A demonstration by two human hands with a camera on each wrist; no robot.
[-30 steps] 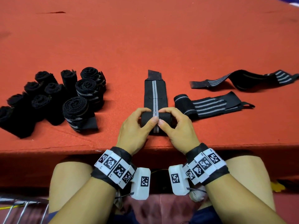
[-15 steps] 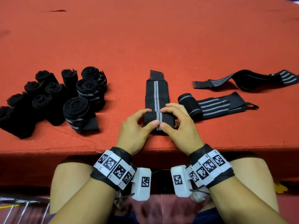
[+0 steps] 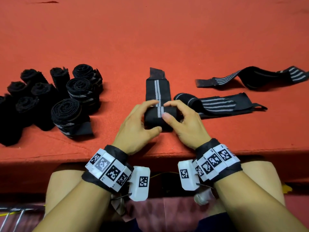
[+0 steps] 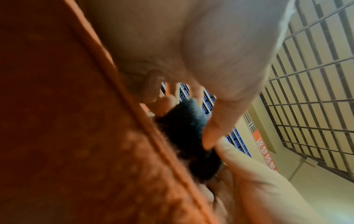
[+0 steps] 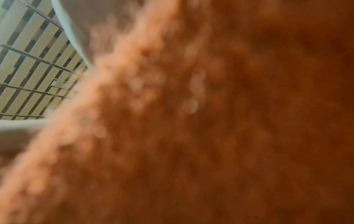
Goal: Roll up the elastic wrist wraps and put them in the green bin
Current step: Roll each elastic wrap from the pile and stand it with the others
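Here, label by label:

Wrap in hand: a black ribbed elastic wrist wrap with twin grey stripes lies lengthwise near the table's front edge, its near end wound into a thick cylinder, its far end flat with a darker fuzzy tab.
Left hand: the left hand curls round the cylinder's left end, fingers over the top, thumb at the near side.
Right hand: the right hand grips the right end likewise, its thumb pressed on the roll's top beside the stripes.
Left wrist view: blurred; a dark fuzzy roll sits between thumb and fingers against the cloth.
Right wrist view: mostly blurred orange nap; the fingers are not shown.
Table: a red-orange felt-like cloth surface, matte and finely napped.
Finished rolls: a cluster of tight black spiral-ended rolls stands at the left, well apart.
Loose wraps: a half-rolled striped wrap lies just right of the hands; another flat, wavy striped wrap lies beyond it.
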